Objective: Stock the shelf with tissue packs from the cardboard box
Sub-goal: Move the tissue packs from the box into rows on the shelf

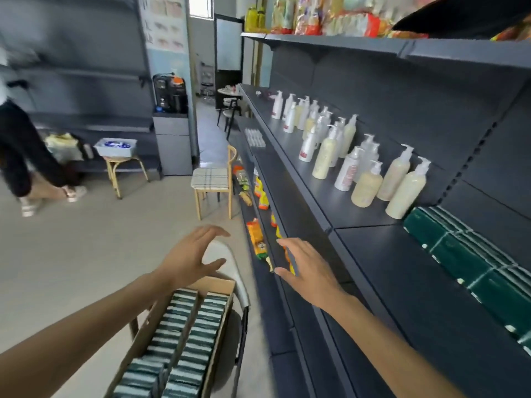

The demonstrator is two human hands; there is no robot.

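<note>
A cardboard box (214,285) sits on a chair at the bottom centre, filled with two rows of dark green tissue packs (184,337) standing on edge. More green tissue packs (465,254) lie in a row at the back of the dark shelf (402,282) on the right. My left hand (189,257) hovers above the far end of the box, fingers spread and empty. My right hand (307,268) hangs open over the shelf's front edge, holding nothing.
White and cream pump bottles (342,150) stand further along the same shelf. Snack packets (257,239) fill the lower shelves. A wooden chair (212,182) stands in the aisle, a person (26,156) walks at the left, and a stool with a white bin (116,146) is beyond.
</note>
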